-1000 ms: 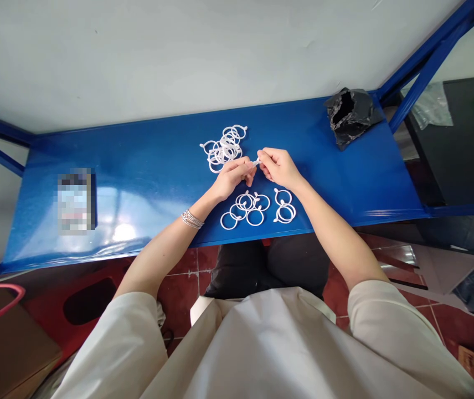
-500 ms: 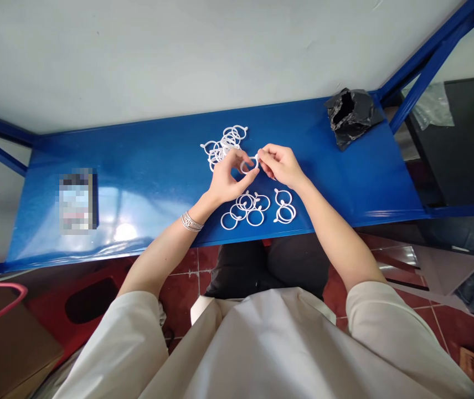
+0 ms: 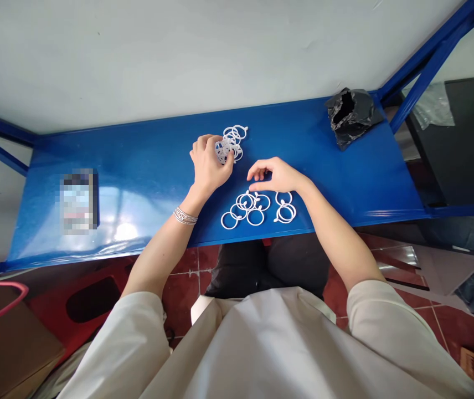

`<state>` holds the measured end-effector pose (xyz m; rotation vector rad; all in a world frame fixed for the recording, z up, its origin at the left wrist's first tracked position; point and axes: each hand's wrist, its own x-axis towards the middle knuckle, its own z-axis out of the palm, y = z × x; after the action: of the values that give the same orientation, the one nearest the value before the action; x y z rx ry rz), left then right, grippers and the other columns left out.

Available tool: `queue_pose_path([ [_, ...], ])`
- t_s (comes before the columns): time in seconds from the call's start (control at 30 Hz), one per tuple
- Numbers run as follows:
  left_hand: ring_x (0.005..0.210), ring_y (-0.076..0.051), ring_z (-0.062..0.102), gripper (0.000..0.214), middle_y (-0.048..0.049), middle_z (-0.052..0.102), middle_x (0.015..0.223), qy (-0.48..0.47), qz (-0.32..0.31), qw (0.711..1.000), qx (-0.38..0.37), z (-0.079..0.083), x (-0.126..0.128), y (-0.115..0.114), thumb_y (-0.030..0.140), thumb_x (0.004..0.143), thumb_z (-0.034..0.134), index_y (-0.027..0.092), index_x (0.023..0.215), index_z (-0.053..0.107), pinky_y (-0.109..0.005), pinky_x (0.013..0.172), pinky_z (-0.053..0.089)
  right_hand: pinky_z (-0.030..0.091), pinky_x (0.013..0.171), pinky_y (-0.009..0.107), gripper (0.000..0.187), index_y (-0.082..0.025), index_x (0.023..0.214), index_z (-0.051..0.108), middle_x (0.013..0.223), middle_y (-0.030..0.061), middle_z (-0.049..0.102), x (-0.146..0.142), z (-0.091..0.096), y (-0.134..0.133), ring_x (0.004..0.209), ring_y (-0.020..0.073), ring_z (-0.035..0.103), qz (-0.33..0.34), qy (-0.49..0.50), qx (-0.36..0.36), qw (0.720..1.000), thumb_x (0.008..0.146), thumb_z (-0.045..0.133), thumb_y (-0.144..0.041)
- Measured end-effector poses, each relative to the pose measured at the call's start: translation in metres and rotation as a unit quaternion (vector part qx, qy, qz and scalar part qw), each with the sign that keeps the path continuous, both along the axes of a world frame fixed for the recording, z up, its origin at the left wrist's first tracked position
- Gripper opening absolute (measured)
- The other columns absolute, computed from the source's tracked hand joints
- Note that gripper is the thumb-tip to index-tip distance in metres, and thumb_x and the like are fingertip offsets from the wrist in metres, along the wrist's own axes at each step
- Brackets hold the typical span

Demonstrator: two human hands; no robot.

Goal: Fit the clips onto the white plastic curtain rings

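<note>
My left hand [image 3: 209,166] sits curled over the back pile of tangled white plastic rings [image 3: 232,143], its fingertips touching them. A blurred ring by those fingers may be in its grip, but I cannot tell. A metal bracelet [image 3: 185,215] circles my left wrist. My right hand [image 3: 275,175] hovers with fingers apart and holds nothing, just above a front group of white rings [image 3: 245,210]. Another small stack of rings [image 3: 286,208] lies below my right wrist.
The rings lie on a blue metal bench [image 3: 345,177]. A crumpled black plastic bag [image 3: 350,117] stands at its back right, and a pixelated flat object [image 3: 78,202] lies at the left. A white wall rises behind. Red floor tiles show below the front edge.
My hands have parted. The left moved back and left onto the pile, and the right drew away and opened. The ring held between them earlier no longer shows there.
</note>
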<state>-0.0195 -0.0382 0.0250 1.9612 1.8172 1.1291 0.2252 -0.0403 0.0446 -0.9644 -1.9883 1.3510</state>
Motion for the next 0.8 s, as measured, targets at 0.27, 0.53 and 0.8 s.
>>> queue_pose_path([
  [0.27, 0.144, -0.045, 0.056, 0.045, -0.0193, 0.065, 0.146, -0.010, -0.012, 1.000, -0.017, 0.001, -0.001, 0.001, 0.042, 0.091, 0.080, 0.025, 0.130, 0.066, -0.067, 0.127, 0.041, 0.038, 0.100, 0.046, 0.038, -0.026, 0.102, 0.087, 0.097, 0.0041, 0.076, 0.003, 0.006, -0.001, 0.089, 0.0233, 0.066, 0.103, -0.128, 0.045, 0.985, 0.078, 0.097, -0.054],
  [0.53, 0.142, -0.045, 0.057, 0.047, -0.0184, 0.065, 0.143, 0.023, -0.005, 1.000, 0.003, 0.006, 0.005, -0.005, 0.037, 0.088, 0.082, 0.026, 0.131, 0.067, -0.066, 0.124, 0.043, 0.043, 0.093, 0.041, 0.047, -0.026, 0.111, 0.087, 0.098, 0.0034, 0.081, 0.012, 0.005, 0.006, 0.086, 0.0217, 0.066, 0.143, -0.121, 0.035, 0.982, 0.071, 0.101, -0.045],
  [0.8, 0.144, -0.046, 0.055, 0.045, -0.0187, 0.064, 0.145, 0.010, -0.024, 1.000, -0.016, 0.011, 0.008, -0.009, 0.034, 0.088, 0.082, 0.026, 0.130, 0.068, -0.068, 0.126, 0.039, 0.054, 0.075, 0.036, 0.029, -0.019, 0.106, 0.087, 0.086, 0.0048, 0.083, 0.005, 0.004, 0.000, 0.075, 0.0201, 0.070, 0.052, -0.083, -0.008, 0.995, 0.079, 0.080, -0.012],
])
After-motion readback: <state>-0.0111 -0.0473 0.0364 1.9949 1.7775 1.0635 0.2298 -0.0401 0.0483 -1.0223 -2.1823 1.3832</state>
